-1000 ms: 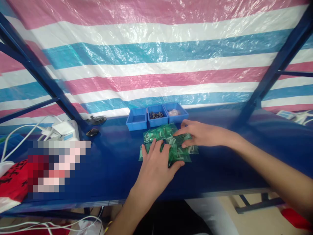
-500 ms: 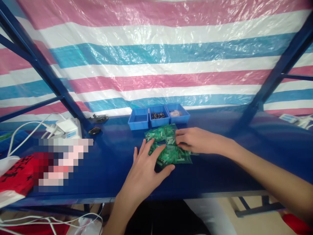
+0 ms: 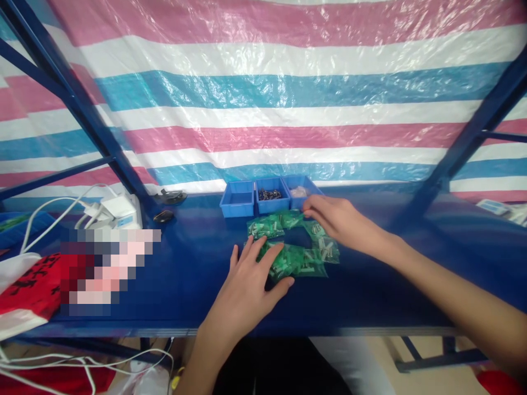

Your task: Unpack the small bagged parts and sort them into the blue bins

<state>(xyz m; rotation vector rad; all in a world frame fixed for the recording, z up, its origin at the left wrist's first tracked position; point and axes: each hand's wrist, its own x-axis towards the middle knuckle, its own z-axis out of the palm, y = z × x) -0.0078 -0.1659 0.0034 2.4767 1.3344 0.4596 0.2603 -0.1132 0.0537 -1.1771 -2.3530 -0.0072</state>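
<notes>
Translucent green plastic packets lie on smooth blue table, apparently for reach. Left hand: fingers spread over near ones, probably steadying. Right hand: fingertips bunched by far-right packet; can't tell if gripping.

Nothing can be read: the black characters on the red item at far left are too blurred.

Striped sheeting in pink, white and blue is noted behind the counter's back edge. Toward the left edge lie white plugs with cables, a small black object and, near the front left corner, a red article bearing black characters. White cords run below the front edge at left.
</notes>
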